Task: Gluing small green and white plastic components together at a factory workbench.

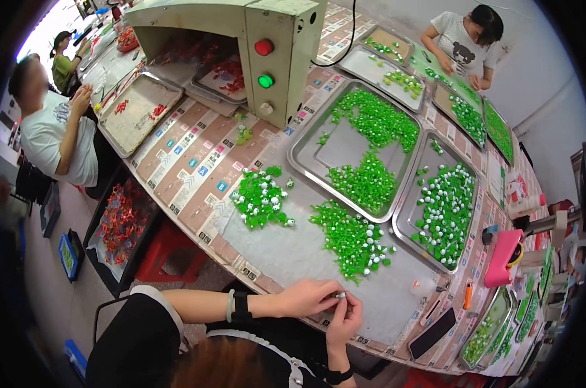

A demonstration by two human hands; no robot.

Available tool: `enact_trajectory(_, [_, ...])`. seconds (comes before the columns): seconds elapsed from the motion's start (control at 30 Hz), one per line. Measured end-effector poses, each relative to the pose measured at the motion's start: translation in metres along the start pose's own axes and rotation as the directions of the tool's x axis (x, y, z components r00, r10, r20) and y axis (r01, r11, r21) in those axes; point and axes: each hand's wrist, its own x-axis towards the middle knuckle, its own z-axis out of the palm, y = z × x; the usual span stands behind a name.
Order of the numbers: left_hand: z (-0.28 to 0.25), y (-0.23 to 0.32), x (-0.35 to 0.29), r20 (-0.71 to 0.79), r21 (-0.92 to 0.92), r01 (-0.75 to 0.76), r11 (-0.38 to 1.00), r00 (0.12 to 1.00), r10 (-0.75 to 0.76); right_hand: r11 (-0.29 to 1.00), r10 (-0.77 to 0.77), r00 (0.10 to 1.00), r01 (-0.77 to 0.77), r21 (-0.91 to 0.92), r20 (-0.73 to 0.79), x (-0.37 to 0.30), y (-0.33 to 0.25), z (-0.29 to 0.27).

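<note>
Just over the table's near edge, my left hand (311,297) and my right hand (344,320) meet fingertip to fingertip. Between them they pinch a small green-and-white piece (340,295), mostly hidden by the fingers. Beyond my hands lies a loose pile of small green plastic pieces (351,239), several with white balls with dark dots. A second pile of green pieces with white balls (260,197) is farther left. Farther off, a large metal tray (319,161) holds plain green pieces; right of it, another metal tray (406,226) holds green pieces with white balls.
A cream machine (280,64) with red and green buttons stands at the back. To the right lie a phone (432,334), an orange lighter or cutter (468,295) and a pink tape dispenser (504,258). People sit at left (60,129) and far right (464,45). A red stool (170,252) stands below.
</note>
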Motion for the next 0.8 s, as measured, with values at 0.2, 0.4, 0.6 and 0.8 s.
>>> enact_trajectory(0.2, [-0.003,-0.002,0.005,0.050,0.009,0.005,1.000,0.999,-0.006,0.999,-0.016,1.000,0.016,-0.045,-0.003,0.001,0.004,-0.002])
enact_trajectory(0.4, [-0.003,0.001,0.004,0.075,-0.019,0.056,0.998,0.996,-0.054,0.997,-0.034,0.999,0.035,-0.072,0.003,0.002,0.009,-0.003])
enact_trajectory(0.6, [-0.001,-0.001,0.002,0.061,-0.006,0.062,0.998,0.996,-0.062,0.998,-0.039,0.999,0.039,-0.045,0.012,0.001,0.006,-0.002])
enact_trajectory(0.8, [-0.002,-0.001,0.003,0.048,0.001,0.031,1.000,0.998,-0.031,0.999,-0.013,1.000,0.013,-0.033,0.004,0.002,0.003,-0.001])
